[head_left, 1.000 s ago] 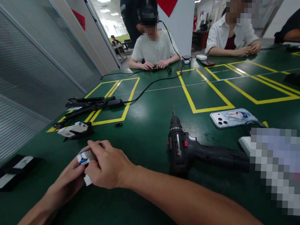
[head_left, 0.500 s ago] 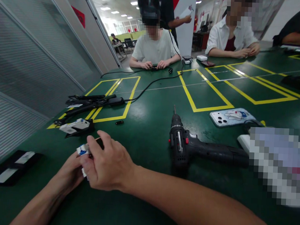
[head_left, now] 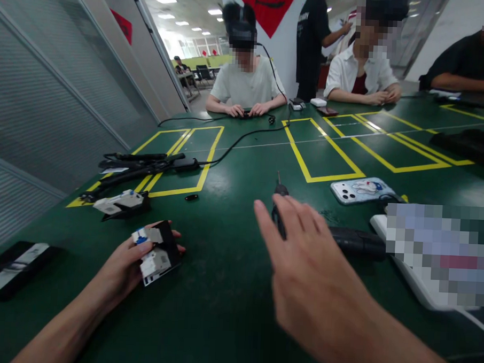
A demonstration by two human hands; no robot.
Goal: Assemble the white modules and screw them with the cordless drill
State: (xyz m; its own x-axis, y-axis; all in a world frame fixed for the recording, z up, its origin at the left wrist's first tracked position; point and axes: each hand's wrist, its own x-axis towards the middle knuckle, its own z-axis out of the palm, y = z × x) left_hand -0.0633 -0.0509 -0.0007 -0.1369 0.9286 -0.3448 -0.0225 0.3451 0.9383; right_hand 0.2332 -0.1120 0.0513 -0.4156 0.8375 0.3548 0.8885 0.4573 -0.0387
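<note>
My left hand (head_left: 122, 259) is closed around a small white block with a blue part on a black plate (head_left: 157, 258), its thumb lying across the white face. Over the cordless drill (head_left: 355, 243) hovers my right hand (head_left: 306, 259), fingers spread and holding nothing; whether it touches the drill cannot be made out. The drill lies on its side, thin bit pointing away from me, and my right hand hides most of its body. Beyond my left hand rests a similar white and black piece (head_left: 121, 203). A tiny black part (head_left: 191, 197) lies near it.
Black cabled gear (head_left: 146, 169) lies at the left, and a flat black piece with a pale strip (head_left: 13, 268) is nearer. A phone (head_left: 362, 190) and a white-edged slab (head_left: 402, 269) lie right. Yellow tape (head_left: 334, 178) marks the green table. People sit across.
My right hand has let go of the white and black piece and moved right, over the drill. My left hand still holds the piece, now showing its face.
</note>
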